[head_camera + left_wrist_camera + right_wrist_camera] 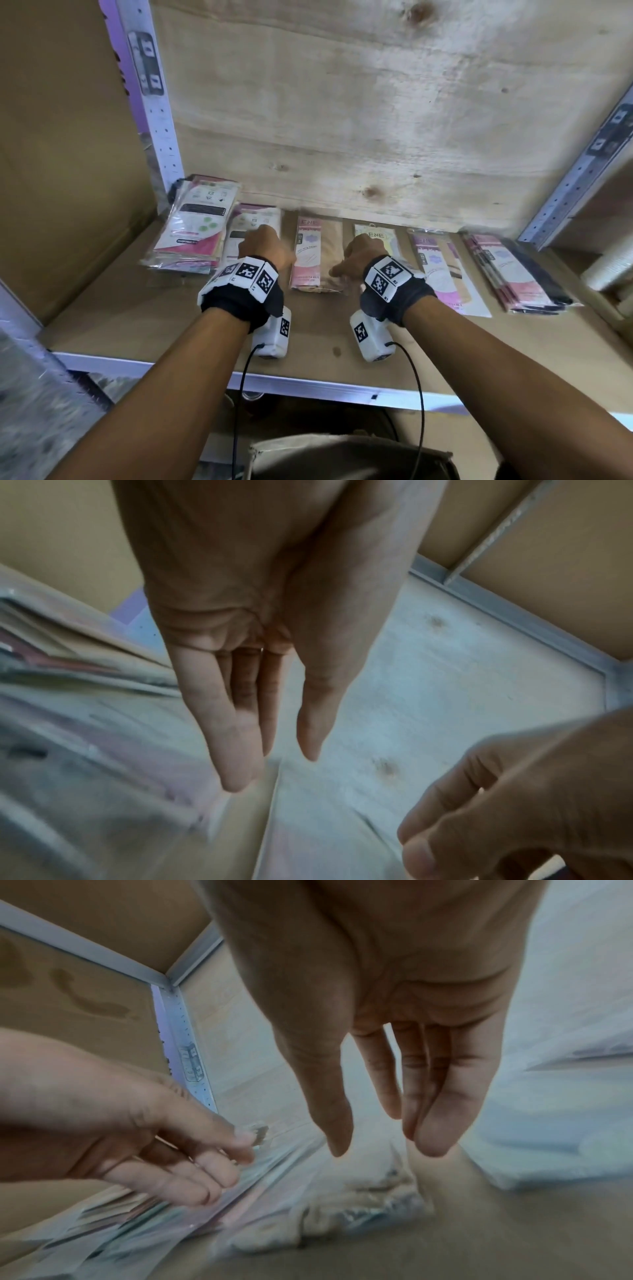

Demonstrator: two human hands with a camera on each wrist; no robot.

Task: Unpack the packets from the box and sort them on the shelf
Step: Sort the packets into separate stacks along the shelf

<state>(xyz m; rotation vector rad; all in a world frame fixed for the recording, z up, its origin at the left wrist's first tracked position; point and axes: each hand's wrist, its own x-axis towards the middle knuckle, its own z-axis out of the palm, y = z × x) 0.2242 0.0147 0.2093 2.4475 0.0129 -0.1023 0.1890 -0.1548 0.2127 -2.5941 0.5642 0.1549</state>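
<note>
Several stacks of clear-wrapped packets lie in a row along the back of the shelf board (164, 329). My left hand (263, 245) hovers over the second stack (255, 219), beside the leftmost stack (191, 226). Its fingers (236, 750) are straight and hold nothing. My right hand (359, 255) is over the yellow packet (380, 234), with its thumb toward the beige packet (318, 253). In the right wrist view my right hand (383, 1148) is stretched out empty above crinkled wrap. The open cardboard box (349, 455) sits below the shelf edge.
Further right lie a pink-and-white stack (445, 274) and a dark stack (520, 274). A plywood back wall (376, 120) and perforated metal uprights (157, 113), (575, 185) bound the bay. A cardboard panel (68, 171) closes the left side. Bare board runs along the front.
</note>
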